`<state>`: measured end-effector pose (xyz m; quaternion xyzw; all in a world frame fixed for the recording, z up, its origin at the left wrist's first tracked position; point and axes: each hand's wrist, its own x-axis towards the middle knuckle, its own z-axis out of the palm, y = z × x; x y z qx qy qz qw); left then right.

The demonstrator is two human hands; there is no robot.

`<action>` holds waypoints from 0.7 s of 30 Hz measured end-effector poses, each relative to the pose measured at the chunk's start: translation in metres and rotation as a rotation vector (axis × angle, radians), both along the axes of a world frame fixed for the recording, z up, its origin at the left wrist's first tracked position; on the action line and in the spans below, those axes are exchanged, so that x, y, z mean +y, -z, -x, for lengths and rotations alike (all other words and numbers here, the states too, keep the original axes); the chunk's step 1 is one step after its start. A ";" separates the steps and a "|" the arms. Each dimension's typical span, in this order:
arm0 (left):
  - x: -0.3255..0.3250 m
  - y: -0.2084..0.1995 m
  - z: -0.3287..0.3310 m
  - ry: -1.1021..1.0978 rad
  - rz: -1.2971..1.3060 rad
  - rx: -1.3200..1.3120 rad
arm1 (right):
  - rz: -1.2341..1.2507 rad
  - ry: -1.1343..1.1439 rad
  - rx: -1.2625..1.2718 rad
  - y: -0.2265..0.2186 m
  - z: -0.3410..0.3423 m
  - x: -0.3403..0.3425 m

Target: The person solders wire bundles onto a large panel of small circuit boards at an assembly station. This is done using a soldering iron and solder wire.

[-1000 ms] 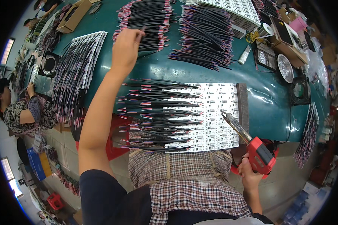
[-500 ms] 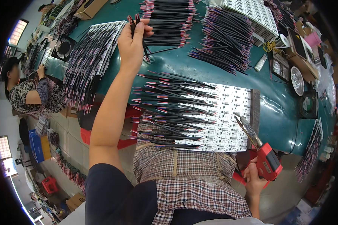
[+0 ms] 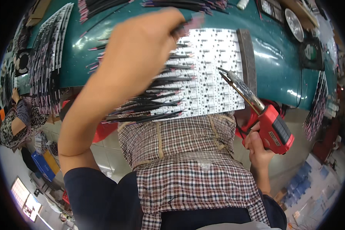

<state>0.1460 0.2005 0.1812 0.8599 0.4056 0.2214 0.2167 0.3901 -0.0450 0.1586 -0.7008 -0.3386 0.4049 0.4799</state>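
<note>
My left hand (image 3: 147, 42) is over the upper left of a white circuit board panel (image 3: 214, 82), closed on a small bunch of black cables (image 3: 191, 23) with pinkish wire ends; motion blurs it. Rows of black cables (image 3: 157, 92) lie across the panel's left half, their tips on the white boards, partly hidden under my left forearm. My right hand (image 3: 260, 147) grips a red soldering gun (image 3: 276, 128) by its handle, right of the panel. The gun's long metal tip (image 3: 234, 82) slants up leftward above the panel's right part.
A dark bar (image 3: 248, 61) lies along the panel's right edge on the green table (image 3: 276, 57). Cable-covered panels (image 3: 50, 50) stand at the left. A round metal dish (image 3: 294, 25) and a fan (image 3: 311, 53) are at the right. A co-worker (image 3: 17, 119) sits far left.
My left hand has come from the far cable piles to the panel, carrying the bunch of cables. The view has shifted; my right hand still holds the soldering gun beside the panel.
</note>
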 end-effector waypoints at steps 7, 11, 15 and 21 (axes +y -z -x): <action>-0.060 0.038 -0.006 0.141 0.327 0.109 | 0.137 -0.114 -0.083 -0.004 -0.001 -0.011; -0.070 0.050 -0.006 0.012 0.354 0.006 | 0.191 -0.177 -0.105 -0.001 -0.001 -0.014; -0.072 0.056 -0.008 -0.030 0.307 -0.027 | 0.223 -0.238 -0.132 0.000 -0.002 -0.012; -0.071 0.061 -0.008 -0.014 0.223 -0.027 | 0.213 -0.183 -0.070 0.004 0.004 -0.009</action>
